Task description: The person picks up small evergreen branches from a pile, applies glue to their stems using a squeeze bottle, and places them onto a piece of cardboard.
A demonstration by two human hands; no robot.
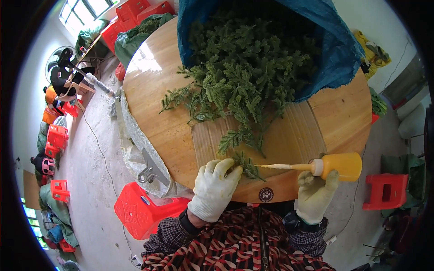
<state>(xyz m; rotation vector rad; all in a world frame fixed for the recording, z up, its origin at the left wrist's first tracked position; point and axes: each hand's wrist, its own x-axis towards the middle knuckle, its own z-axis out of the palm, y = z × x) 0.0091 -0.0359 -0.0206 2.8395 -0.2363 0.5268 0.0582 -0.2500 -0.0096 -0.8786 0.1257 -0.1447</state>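
My left hand (214, 187), in a white glove, pinches a small green artificial fir sprig (248, 167) near the table's front edge. In my gloved right hand (316, 194) lies a yellow squeeze bottle (341, 167), held on its side with my fingers under its neck. Its long tapered nozzle (289, 166) points left, and the pale tip is close to the sprig. Beneath them is a stained sheet of cardboard (298, 140). Beyond my hands, a heap of similar sprigs (244, 77) spills from the open mouth of a blue woven bag (334, 67) onto the cardboard.
The round wooden table (153, 113) has a large metal clip (151, 169) and plastic sheeting (131, 153) at its left edge. Red stools stand left (135, 210) and right (386, 192). A fan (63, 63) and a floor cable are further left, with people beyond.
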